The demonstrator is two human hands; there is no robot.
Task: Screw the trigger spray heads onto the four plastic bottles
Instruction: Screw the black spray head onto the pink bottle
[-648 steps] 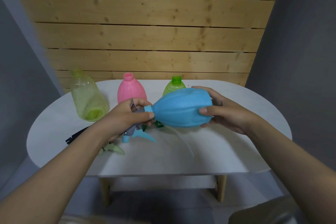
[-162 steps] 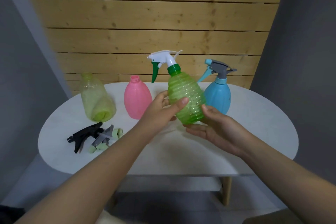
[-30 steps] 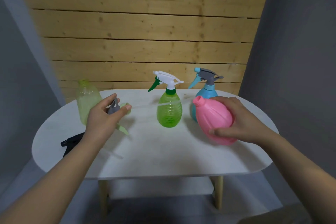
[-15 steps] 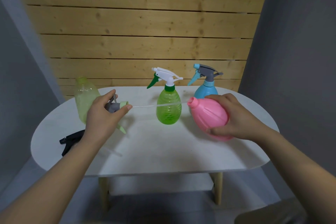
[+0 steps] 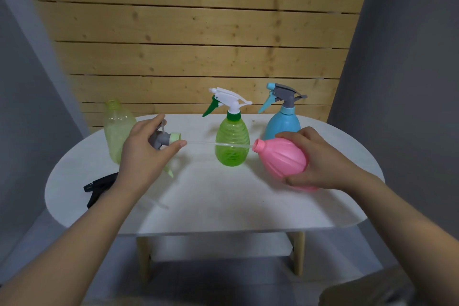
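Left hand (image 5: 142, 156) pinches a grey trigger spray head with pale green collar (image 5: 165, 139), held sideways above the bench, collar facing right. Its thin clear dip tube (image 5: 218, 144) runs level to the right, tip right at the open mouth of the pink ribbed plastic bottle (image 5: 283, 160); can't tell if the tip is inside. Right hand (image 5: 320, 161) wraps around the pink bottle's body, bottle tilted with neck pointing left, lifted off the white oval bench (image 5: 223, 201). Behind the tube, the green ribbed bottle with white-and-green spray head (image 5: 232, 141) stands upright at centre. Blue bottle with grey-and-blue spray head (image 5: 282, 119) stands upright, back right, partly behind the right hand. Pale yellow-green translucent bottle (image 5: 115, 126), no head, stands back left. Black spray head (image 5: 99, 185) lies on the bench's left edge, partly behind the left forearm.
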